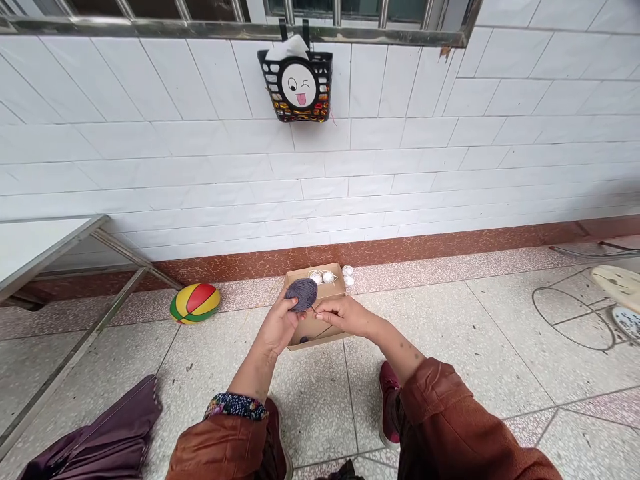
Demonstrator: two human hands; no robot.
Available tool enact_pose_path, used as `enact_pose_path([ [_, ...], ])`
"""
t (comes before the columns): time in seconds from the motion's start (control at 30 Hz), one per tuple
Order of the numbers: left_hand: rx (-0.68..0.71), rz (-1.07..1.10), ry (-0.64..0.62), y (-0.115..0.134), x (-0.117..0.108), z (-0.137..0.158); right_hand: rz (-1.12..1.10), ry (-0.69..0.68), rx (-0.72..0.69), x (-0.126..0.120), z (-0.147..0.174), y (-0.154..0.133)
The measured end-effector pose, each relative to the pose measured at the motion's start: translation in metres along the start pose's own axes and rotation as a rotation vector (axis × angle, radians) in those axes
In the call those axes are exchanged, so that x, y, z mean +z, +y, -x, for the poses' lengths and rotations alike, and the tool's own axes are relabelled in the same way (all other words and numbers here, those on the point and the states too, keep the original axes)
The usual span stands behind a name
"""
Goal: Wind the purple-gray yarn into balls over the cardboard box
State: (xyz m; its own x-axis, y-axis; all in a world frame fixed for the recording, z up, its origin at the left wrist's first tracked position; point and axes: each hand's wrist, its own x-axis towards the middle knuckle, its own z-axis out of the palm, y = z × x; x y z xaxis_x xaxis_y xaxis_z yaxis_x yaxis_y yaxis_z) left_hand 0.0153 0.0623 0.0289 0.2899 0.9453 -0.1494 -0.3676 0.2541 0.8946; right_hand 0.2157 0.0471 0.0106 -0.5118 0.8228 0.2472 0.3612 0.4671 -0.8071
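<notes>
My left hand is closed round a dark grey-blue ball of yarn, thumb across its lower side. Just right of the ball, my right hand pinches a dark strand that runs from the yarn. Below both hands lies an open cardboard box on the floor. A small dark ball sits in its front left corner, with a dark strand leading toward my right hand. White yarn balls rest at the back of the box, and more white balls lie beside it.
A colourful ball is on the floor at left, by a metal-framed table. Purple cloth lies at lower left. On the tiled wall hangs a black basket. A stool stands at the right edge.
</notes>
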Motion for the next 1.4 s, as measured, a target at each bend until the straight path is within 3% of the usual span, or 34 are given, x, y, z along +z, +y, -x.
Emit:
enact_pose_path([
  [0.13, 0.128, -0.527, 0.025, -0.003, -0.004, -0.004, -0.009, 0.091, -0.063, -0.01, 0.0, -0.012],
  [0.23, 0.165, -0.803, -0.096, -0.005, -0.004, -0.003, 0.006, 0.156, -0.088, -0.017, -0.003, -0.01],
  [0.3, 0.106, -0.782, -0.256, -0.006, -0.002, 0.001, -0.006, 0.19, -0.079, -0.021, -0.005, -0.005],
  [0.37, 0.05, -0.612, -0.391, -0.007, -0.001, 0.008, -0.042, 0.228, -0.053, -0.022, -0.008, 0.001],
  [0.47, -0.021, -0.227, -0.449, -0.007, -0.001, 0.016, -0.085, 0.271, 0.038, -0.02, -0.011, 0.009],
  [0.57, -0.031, 0.058, -0.377, -0.006, -0.004, 0.016, -0.081, 0.263, 0.138, -0.013, -0.011, 0.012],
  [0.67, 0.049, 0.145, -0.166, -0.004, -0.007, 0.009, -0.084, 0.173, 0.134, -0.004, -0.008, 0.007],
  [0.77, 0.086, 0.056, -0.013, -0.002, -0.009, 0.002, -0.132, 0.076, 0.076, 0.001, -0.005, -0.002],
  [0.87, 0.153, -0.266, 0.063, -0.001, -0.009, -0.001, -0.152, 0.033, 0.06, 0.001, -0.004, -0.011],
  [0.97, 0.286, -0.704, 0.076, -0.001, -0.007, -0.001, -0.101, 0.03, 0.049, -0.005, -0.004, -0.013],
  [1.07, 0.327, -0.943, 0.014, -0.002, -0.005, 0.0, -0.039, 0.081, 0.03, -0.012, -0.004, -0.009],
  [1.23, 0.249, -0.949, -0.152, -0.002, -0.004, 0.006, 0.036, 0.162, 0.004, -0.019, -0.004, 0.002],
  [1.4, 0.108, -0.654, -0.408, 0.0, -0.008, 0.013, 0.002, 0.252, 0.01, -0.025, -0.005, 0.009],
])
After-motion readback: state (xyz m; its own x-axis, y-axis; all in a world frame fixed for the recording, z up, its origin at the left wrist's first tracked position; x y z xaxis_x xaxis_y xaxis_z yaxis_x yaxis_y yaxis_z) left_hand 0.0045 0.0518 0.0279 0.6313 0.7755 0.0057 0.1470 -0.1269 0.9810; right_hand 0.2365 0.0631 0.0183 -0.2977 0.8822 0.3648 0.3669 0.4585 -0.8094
